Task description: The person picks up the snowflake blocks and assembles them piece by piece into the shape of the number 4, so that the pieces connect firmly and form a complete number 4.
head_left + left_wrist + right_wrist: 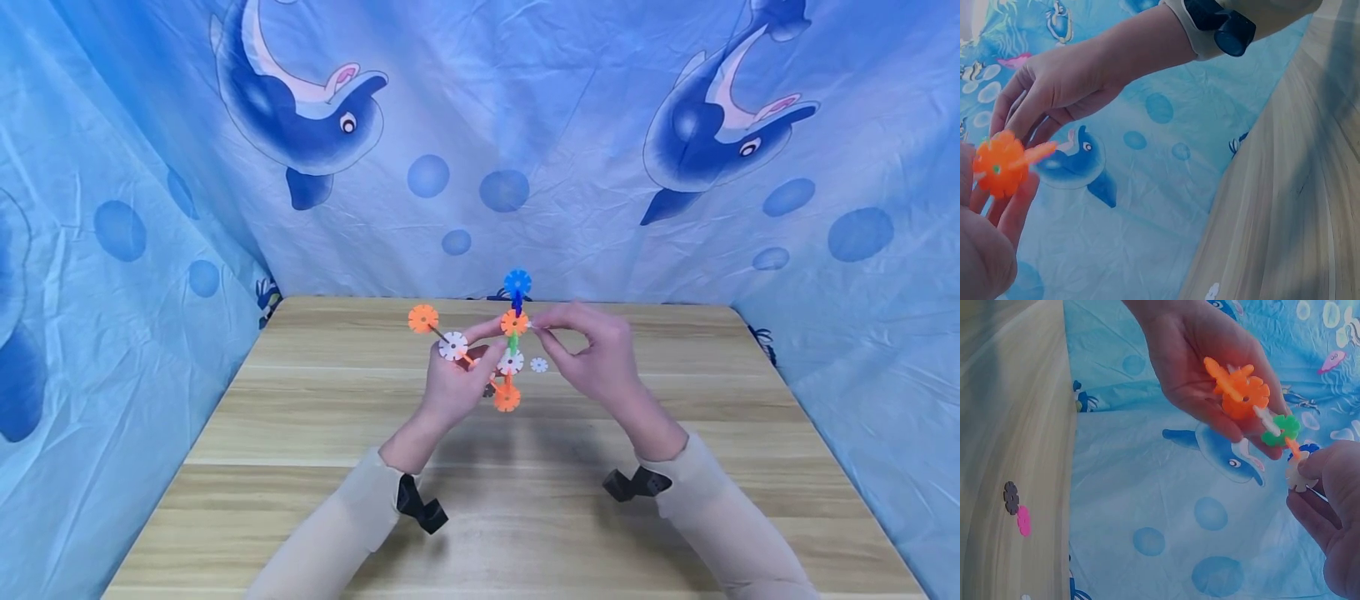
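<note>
A chain of notched plastic snowflake discs is held above the table, with orange discs (507, 397), white discs (452, 346), a green disc (1281, 430) and blue discs (517, 283). My left hand (459, 385) grips the chain around its middle, the thumb lying near the green disc. My right hand (596, 354) pinches a white disc (1299, 478) between thumb and forefinger, right beside the orange disc (514, 322) under the blue ones. Whether that white disc is slotted in, I cannot tell.
On the wooden table (315, 433) lie a loose white disc (538, 365), a dark disc (1011, 498) and a pink disc (1024, 520). A blue dolphin-print cloth (570, 100) hangs behind the table and along both sides.
</note>
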`<state>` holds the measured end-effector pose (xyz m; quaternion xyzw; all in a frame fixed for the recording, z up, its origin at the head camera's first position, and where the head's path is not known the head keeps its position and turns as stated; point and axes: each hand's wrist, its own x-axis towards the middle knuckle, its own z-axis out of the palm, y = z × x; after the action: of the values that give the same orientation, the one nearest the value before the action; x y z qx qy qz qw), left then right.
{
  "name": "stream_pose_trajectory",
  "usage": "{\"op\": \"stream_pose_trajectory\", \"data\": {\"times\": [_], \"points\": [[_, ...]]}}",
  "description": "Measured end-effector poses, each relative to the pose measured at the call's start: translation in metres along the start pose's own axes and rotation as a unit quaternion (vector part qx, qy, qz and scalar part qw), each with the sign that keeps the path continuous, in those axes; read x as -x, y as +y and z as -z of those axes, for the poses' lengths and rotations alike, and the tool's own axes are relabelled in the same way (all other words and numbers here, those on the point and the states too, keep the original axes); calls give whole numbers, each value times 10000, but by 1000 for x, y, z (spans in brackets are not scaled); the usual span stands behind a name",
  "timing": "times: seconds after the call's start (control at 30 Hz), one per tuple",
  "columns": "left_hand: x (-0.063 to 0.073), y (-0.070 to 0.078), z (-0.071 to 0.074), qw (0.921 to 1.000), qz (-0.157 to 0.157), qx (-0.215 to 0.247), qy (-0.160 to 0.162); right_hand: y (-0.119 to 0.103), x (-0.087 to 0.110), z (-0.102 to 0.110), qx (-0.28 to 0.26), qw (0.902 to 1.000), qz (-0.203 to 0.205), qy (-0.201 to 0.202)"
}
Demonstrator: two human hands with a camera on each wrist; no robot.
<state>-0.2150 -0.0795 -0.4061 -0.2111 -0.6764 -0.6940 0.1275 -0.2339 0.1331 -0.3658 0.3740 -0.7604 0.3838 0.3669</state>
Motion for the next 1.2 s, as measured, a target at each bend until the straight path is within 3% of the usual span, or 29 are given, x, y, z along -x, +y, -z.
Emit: {"op": "stream_pose_trajectory", "data": {"times": [0.13,0.27,0.6,0.8,1.03,1.2], "points": [[-3,-1,-5,9984,202,-203,494,-1,3,-2,45,9999,142,-47],[-3,-2,-7,9975,233,-171,642,-2,4,-2,128,9996,209,-131],[-1,-2,-1,9992,126,-224,299,-5,10,0,252,9983,438,-280],[0,1,0,9994,226,-205,137,-5,14,3,344,9967,603,-427],[2,-1,-1,9992,313,-147,183,-3,17,0,376,9931,1085,-237],[3,-3,-3,9996,190,-98,167,-3,18,0,330,9934,1089,-169]]}}
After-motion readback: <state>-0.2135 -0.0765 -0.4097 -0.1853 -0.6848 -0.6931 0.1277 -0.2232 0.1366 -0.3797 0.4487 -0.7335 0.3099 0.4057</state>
